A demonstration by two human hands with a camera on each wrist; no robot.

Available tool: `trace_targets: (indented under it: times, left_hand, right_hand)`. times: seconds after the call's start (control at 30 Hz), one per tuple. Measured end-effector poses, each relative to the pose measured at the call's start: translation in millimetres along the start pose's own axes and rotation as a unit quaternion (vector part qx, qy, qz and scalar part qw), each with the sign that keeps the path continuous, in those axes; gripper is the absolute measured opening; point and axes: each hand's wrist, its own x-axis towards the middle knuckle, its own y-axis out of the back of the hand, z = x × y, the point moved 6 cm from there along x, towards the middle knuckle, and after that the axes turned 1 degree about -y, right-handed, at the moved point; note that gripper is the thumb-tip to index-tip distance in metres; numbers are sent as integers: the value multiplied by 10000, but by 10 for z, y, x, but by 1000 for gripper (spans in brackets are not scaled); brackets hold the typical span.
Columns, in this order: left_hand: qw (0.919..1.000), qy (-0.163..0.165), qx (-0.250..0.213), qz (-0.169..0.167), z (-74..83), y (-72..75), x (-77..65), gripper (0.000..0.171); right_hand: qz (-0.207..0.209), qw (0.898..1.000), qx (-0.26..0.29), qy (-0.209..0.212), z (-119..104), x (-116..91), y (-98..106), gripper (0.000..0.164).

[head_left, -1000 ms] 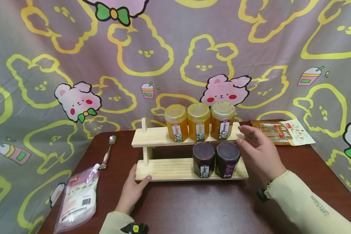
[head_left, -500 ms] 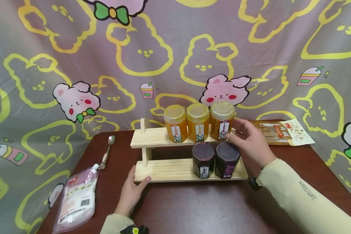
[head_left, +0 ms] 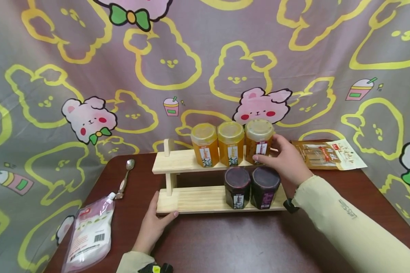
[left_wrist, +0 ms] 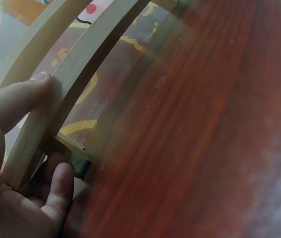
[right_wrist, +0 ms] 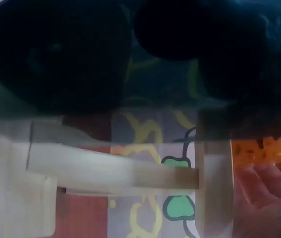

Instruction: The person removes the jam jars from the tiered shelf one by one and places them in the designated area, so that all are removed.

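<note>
Three amber jars (head_left: pixel 230 146) stand upright along the upper shelf (head_left: pixel 177 159), and the nearer right hand (head_left: pixel 290 161) grips the rightmost jar (head_left: pixel 258 137) from its right side (the left hand (head_left: pixel 153 227) pinches the lower shelf (head_left: pixel 198 201) by its left end).

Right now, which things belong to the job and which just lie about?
In use:
pale wooden rack, gripped by left hand
speckled amber jar, gripped by right hand
plain amber jars, dark purple jars

Apparently idle:
pink-white plastic pouch
silver-headed spoon
brown-cream packet
</note>
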Motion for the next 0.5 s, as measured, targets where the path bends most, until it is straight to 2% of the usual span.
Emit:
trace_targets:
  times: [0.2,0.5]
  left_hand:
    - [9999,35,148,0,-37,11,0,109]
    - [10000,30,82,-29,-36,3,-1,109]
  right_hand:
    - [-7,9999,-131,20,-22,73,-46,86]
    - [93,9995,-272,-120,-20,108,-64,91]
